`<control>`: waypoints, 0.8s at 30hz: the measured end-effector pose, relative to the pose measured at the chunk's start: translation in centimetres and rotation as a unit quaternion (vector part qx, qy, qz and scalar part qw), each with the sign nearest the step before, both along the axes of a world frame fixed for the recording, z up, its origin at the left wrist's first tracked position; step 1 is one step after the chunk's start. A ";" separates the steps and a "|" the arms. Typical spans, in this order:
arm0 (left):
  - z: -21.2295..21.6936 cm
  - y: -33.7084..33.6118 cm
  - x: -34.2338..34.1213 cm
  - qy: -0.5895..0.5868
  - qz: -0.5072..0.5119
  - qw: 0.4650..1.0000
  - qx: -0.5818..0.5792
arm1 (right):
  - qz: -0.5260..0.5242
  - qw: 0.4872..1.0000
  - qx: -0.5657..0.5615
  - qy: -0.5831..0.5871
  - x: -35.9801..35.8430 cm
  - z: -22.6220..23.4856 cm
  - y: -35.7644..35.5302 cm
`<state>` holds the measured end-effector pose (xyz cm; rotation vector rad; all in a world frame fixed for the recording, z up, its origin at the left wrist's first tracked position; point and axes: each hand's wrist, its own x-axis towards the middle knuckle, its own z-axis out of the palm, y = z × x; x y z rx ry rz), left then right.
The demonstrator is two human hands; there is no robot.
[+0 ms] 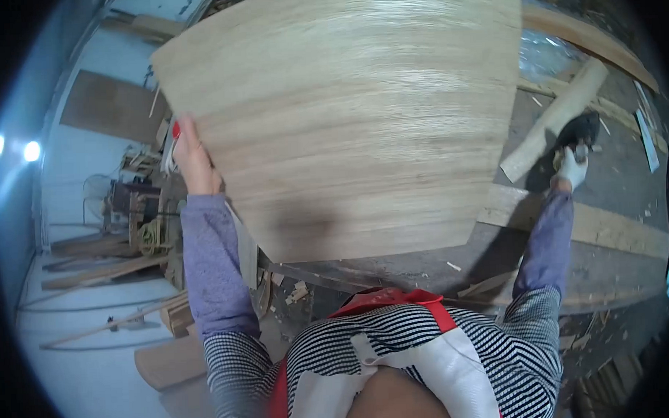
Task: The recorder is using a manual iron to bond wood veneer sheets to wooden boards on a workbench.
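Our left hand (194, 158) closes its grip on the pale curved plywood panel's (346, 120) left edge, above the table (609, 273); right gloved hand (571, 170) grips a dark tool (578, 130) beside a wooden batten (556, 120).

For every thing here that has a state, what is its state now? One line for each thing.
Curved plywood panel: lifted, held at its left edge.
Left hand: gripping the panel edge.
Right hand: gloved, on a dark tool, grip unclear.
Wooden plank: lying flat on the workbench.
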<state>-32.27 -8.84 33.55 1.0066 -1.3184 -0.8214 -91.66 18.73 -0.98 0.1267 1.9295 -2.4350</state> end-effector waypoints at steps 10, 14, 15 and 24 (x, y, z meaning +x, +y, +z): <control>3.2 3.8 0.0 -0.171 0.106 0.979 -0.021 | 0.147 0.977 0.126 0.088 3.2 -5.8 1.8; 3.4 10.1 0.3 -0.080 0.028 0.996 -0.014 | 0.153 0.873 0.352 0.302 -5.0 -10.2 7.8; 2.8 11.1 2.3 -0.083 0.033 0.995 -0.037 | 0.177 0.887 0.316 0.286 -5.1 -9.9 9.0; 4.4 19.2 11.9 -0.120 -0.033 0.980 -0.155 | 0.429 0.888 -0.071 -0.149 19.6 0.0 4.0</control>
